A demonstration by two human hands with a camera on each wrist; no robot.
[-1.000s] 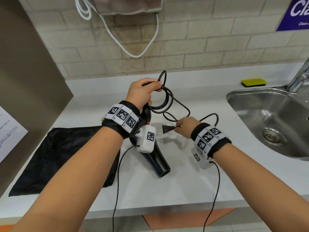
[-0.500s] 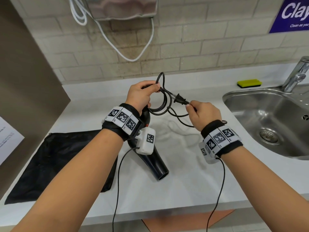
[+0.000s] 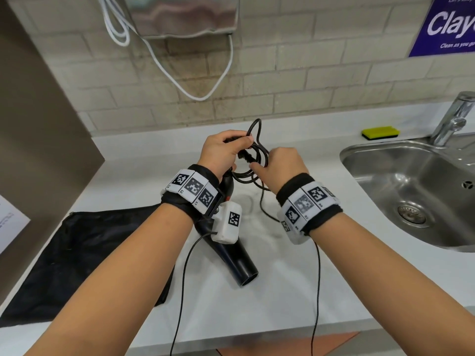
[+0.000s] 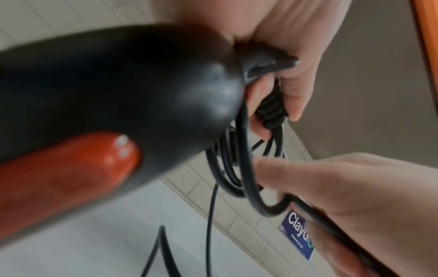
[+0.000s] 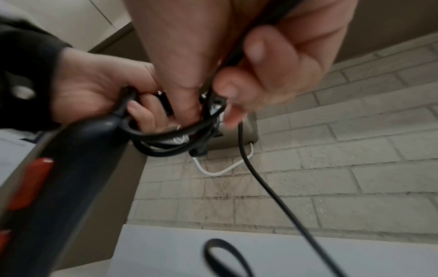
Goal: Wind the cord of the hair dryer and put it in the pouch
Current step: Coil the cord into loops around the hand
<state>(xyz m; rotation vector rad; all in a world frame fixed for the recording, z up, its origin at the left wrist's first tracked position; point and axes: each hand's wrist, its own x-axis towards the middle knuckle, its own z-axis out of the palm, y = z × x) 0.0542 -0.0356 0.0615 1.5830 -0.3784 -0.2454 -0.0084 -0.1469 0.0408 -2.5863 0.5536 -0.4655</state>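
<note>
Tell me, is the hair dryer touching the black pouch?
Cannot tell. In the head view the hair dryer hangs from the left hand, nozzle down beside the pouch, but the forearm hides where they would meet.

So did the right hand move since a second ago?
Yes. The right hand went up the counter, away from its front edge, and left to the cord loops in the left hand.

both forearms reach forward, hands meeting; the left hand (image 3: 223, 154) grips coiled cord, the right hand (image 3: 279, 167) pinches it alongside.
</note>
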